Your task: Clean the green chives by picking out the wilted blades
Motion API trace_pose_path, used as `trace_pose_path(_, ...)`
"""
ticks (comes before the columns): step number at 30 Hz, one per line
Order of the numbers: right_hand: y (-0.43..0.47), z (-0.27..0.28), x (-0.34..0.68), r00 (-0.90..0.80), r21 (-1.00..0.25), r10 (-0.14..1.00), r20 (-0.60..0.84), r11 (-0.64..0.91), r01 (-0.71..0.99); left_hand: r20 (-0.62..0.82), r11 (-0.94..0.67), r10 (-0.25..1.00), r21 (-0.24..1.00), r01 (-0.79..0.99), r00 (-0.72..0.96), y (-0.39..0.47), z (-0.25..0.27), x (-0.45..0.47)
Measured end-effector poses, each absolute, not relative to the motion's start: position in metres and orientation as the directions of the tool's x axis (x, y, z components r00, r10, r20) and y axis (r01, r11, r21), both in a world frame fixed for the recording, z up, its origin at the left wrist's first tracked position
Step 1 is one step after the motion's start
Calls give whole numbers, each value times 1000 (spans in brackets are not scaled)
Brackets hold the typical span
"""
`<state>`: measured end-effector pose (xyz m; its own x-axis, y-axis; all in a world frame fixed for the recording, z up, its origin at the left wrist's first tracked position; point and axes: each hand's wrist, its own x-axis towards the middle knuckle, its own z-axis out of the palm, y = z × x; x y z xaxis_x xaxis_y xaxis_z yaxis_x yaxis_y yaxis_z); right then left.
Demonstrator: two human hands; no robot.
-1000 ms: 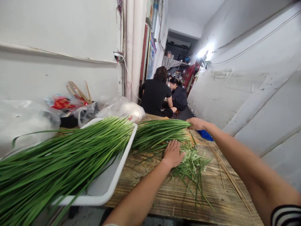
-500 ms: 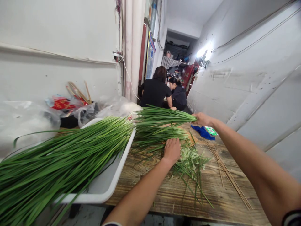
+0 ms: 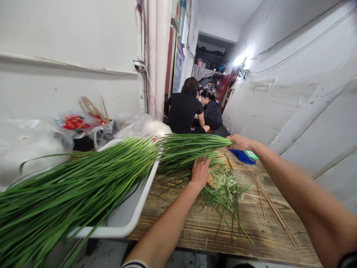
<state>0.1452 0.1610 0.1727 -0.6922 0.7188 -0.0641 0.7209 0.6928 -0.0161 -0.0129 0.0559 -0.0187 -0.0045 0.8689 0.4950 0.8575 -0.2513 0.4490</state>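
Note:
A bunch of garlic chives [image 3: 195,143] stretches out to the left from my right hand [image 3: 239,142], which is closed around its pale cut ends at the far side of the table. The leaf tips reach the tray's rim. Beneath it more garlic chives [image 3: 178,169] lie on the wooden table. My left hand [image 3: 200,172] rests against these lower stalks, palm down and fingers apart, gripping nothing visible. Beside it, to the right, is a loose heap of pale and green chive trimmings [image 3: 227,186]. An orange-brown patch shows under the stalks.
On the left a white tray [image 3: 131,224] holds a large pile of garlic chives [image 3: 92,178]. Thin sticks [image 3: 272,204] lie on the wooden table [image 3: 223,242], near a blue cloth [image 3: 243,156]. Plastic bags [image 3: 30,152] stand behind the tray. Two people [image 3: 185,109] sit farther back.
The bunch in my right hand has come down slightly, closer to the chives below. My left hand has shifted a little left and up, its fingers now more spread.

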Motion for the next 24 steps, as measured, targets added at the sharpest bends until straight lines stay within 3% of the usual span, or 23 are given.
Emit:
trace_pose_path(8, 155, 174, 147, -721, -71, 689, -77, 717, 693, 446, -282, 895, 515, 809, 28, 62, -22, -15)
trace_pose_path(14, 141, 196, 159, -683, -274, 729, -49, 647, 711, 381, -243, 923, 489, 837, 45, 64, -27, -13)
trace_pose_path(18, 123, 228, 174, -674, -398, 737, 52, 634, 663, 338, -224, 938, 432, 873, 74, 62, -26, -15)
trace_pose_path(20, 112, 246, 185, -619, -358, 773, 139, 622, 696, 351, -241, 931, 393, 887, 97, 59, -20, -17)
trace_pose_path(24, 93, 270, 212, -433, -158, 851, 296, 491, 857, 404, -264, 909, 356, 896, 108, 48, 5, -18)
